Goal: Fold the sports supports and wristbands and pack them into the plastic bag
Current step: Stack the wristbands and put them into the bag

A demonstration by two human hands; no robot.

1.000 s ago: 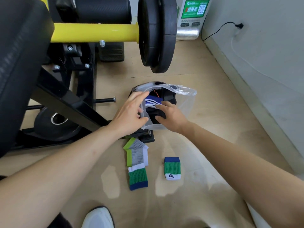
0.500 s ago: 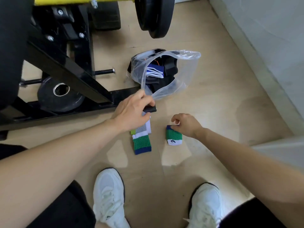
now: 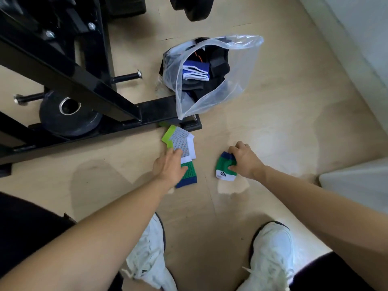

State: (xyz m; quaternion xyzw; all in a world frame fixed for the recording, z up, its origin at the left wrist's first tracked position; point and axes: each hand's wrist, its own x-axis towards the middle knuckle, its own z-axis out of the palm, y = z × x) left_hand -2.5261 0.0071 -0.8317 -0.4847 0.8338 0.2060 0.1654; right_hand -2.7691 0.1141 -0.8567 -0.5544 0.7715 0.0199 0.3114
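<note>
Fingers (image 3: 232, 159) of the right hand (image 3: 244, 162) pinched one wristband (image 3: 223, 167), the left hand (image 3: 168, 167) laid its own flat on other wristbands (image 3: 184, 142); supports (image 3: 218, 59) sat in the bag (image 3: 245, 66), wristbands unpacked.

Location type: gym or weight-training room.

Primary indicators: a black steel machine frame (image 3: 73, 80) stands on the pale wood-look floor (image 3: 283, 127). A black weight plate (image 3: 63, 122) with a chrome-ringed centre hole sits at the frame base, next to two horizontal storage pegs (image 3: 126, 76) with chrome ends. Further black plates (image 3: 195, 9) show at the top edge.

Secondary indicators: knitted wristbands (image 3: 180, 141) on the floor, dark sports supports (image 3: 218, 59) in a clear plastic bag (image 3: 241, 70), and white trainers (image 3: 273, 248).
</note>
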